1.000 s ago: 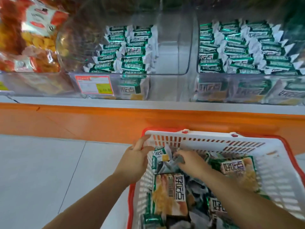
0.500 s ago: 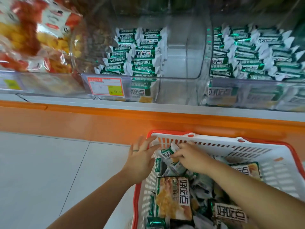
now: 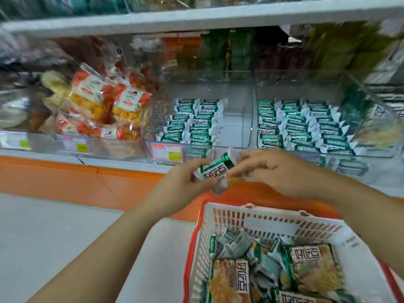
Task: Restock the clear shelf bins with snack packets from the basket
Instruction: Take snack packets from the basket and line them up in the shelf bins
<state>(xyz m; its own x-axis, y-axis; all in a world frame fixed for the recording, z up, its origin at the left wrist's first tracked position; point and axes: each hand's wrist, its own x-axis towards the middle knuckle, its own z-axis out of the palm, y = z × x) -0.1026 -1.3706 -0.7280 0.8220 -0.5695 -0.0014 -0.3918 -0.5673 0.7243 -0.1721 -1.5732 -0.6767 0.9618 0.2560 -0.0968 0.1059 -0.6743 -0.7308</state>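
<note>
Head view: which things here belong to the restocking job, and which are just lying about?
In the job: snack packet, held between left hand and right hand; basket with more packets; half-filled clear bin.
Lying about: orange snack bags; price tag; dark green packs on the back row.

You are looking at a green and white packet [image 3: 215, 171], a white basket [image 3: 251, 218] with red edges, and an orange strip [image 3: 65, 178].
</note>
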